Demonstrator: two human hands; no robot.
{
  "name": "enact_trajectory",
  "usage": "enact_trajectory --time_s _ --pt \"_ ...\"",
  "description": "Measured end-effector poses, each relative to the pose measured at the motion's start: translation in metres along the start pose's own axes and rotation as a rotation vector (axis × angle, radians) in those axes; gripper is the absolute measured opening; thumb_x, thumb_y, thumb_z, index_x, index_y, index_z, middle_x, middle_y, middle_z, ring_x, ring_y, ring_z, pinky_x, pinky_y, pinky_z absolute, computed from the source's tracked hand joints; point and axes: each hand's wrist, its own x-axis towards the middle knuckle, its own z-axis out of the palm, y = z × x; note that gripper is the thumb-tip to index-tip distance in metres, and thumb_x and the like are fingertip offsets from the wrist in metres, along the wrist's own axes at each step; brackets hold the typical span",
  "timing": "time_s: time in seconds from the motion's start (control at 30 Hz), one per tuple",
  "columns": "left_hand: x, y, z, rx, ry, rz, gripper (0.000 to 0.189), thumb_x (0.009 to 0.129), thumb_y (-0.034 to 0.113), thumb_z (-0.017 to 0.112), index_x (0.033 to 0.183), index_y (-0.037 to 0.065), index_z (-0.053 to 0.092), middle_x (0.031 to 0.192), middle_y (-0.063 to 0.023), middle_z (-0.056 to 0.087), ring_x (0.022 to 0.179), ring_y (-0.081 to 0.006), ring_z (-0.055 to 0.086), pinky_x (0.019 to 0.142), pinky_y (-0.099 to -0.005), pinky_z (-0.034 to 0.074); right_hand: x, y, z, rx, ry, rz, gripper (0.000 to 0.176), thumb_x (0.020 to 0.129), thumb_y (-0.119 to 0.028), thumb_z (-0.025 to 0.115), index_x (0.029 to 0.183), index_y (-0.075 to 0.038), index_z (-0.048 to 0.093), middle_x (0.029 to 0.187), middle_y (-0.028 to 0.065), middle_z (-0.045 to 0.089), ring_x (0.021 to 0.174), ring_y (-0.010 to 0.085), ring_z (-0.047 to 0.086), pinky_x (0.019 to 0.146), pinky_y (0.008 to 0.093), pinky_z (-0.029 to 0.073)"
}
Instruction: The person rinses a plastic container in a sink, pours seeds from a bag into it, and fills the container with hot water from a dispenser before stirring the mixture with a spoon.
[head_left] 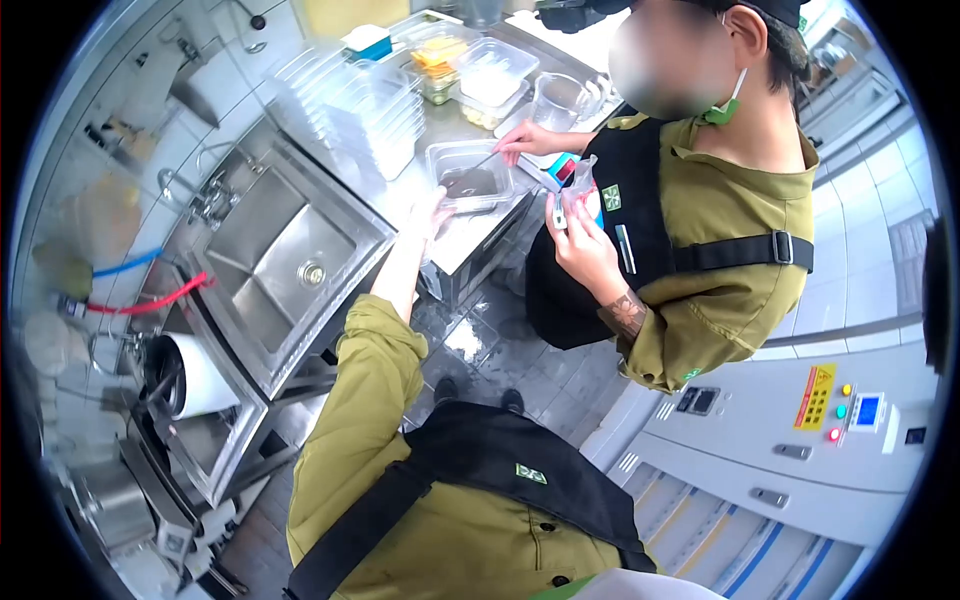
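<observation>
olive-sleeved left hand touches near rim of clear rectangular plastic tub on steel counter; finger spread can't be told. right hand out of view. tub's long axis runs across view.

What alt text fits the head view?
The wearer's left hand reaches to the rim of a clear container of dark liquid on a steel counter beside a sink. A co-worker's hand holds a utensil in it.
</observation>
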Motion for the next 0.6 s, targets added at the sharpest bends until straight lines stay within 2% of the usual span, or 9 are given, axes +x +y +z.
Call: enact_trajectory --time_s 0.13,0.23,0.33,0.53,0.6 --pt "0.023 -0.010 -0.019 0.010 -0.177 0.010 0.037 0.079 0.018 0.063 0.105 -0.004 0.050 0.099 -0.0150 0.055 0.085 -0.0241 0.058 0.074 -0.0333 0.052 -0.013 -0.019 0.016 -0.009 0.001 -0.047 0.017 0.083 -0.019 0.045 0.082 -0.005 0.055 0.074 0.0049 0.057 0.065 0.0152 0.054 0.059 0.0268 0.045" --pt "0.001 0.010 -0.008 -0.043 -0.148 0.010 0.018 0.079 0.012 0.060 0.088 -0.003 0.054 0.081 -0.0111 0.055 0.073 -0.0217 0.059 0.066 -0.0292 0.053 -0.017 -0.037 0.024 -0.020 -0.008 -0.073 0.017 0.083 -0.019 0.045 0.084 -0.005 0.055 0.076 0.0050 0.057 0.067 0.0154 0.054 0.060 0.0266 0.045" --pt "0.005 -0.002 -0.021 -0.098 -0.220 0.050 0.029 0.079 0.017 0.062 0.097 -0.003 0.052 0.090 -0.0118 0.055 0.083 -0.0233 0.058 0.073 -0.0304 0.052 -0.019 -0.057 0.032 -0.032 -0.018 -0.099 0.017 0.083 -0.018 0.045 0.085 -0.005 0.055 0.078 0.0052 0.057 0.069 0.0155 0.054 0.061 0.0264 0.045" --pt "0.002 0.001 -0.020 0.034 -0.104 -0.027 0.029 0.077 0.022 0.064 0.093 0.000 0.053 0.085 -0.0090 0.053 0.079 -0.0195 0.056 0.073 -0.0291 0.051 -0.022 -0.101 0.045 -0.068 -0.059 -0.194 0.016 0.084 -0.016 0.045 0.088 -0.004 0.055 0.082 0.0055 0.057 0.072 0.0157 0.054 0.063 0.0261 0.045" --pt "0.004 -0.006 -0.020 -0.049 -0.120 -0.008 0.027 0.077 0.021 0.064 0.092 0.001 0.053 0.084 -0.0086 0.053 0.078 -0.0192 0.056 0.073 -0.0294 0.051 -0.026 -0.121 0.052 -0.102 -0.080 -0.258 0.016 0.084 -0.016 0.045 0.089 -0.004 0.055 0.083 0.0056 0.056 0.074 0.0158 0.054 0.064 0.0260 0.045"
